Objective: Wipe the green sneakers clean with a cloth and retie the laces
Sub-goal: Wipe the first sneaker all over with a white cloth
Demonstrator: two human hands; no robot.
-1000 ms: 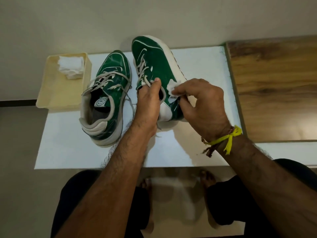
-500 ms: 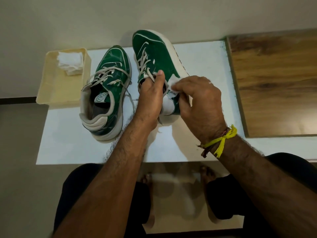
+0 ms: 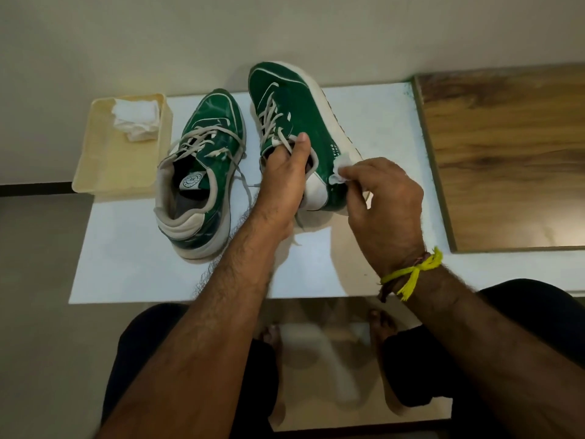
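Two green sneakers with pale laces are on a white table. The left sneaker [image 3: 202, 172] stands flat with its laces loose. The right sneaker [image 3: 294, 122] is tipped onto its side, sole facing right. My left hand [image 3: 285, 179] grips its collar, fingers inside the opening and thumb up by the laces. My right hand [image 3: 383, 198] pinches a small white cloth [image 3: 342, 169] against the shoe's outer side near the heel.
A cream plastic tray [image 3: 107, 166] at the table's [image 3: 133, 267] left edge holds folded white cloths [image 3: 136, 117]. A wooden panel [image 3: 512, 153] lies to the right. A wall runs behind the table. My knees and bare feet show below the front edge.
My right hand has slid the cloth right and down along the shoe's side toward the heel. My left hand keeps its grip on the collar. The left sneaker has not moved.
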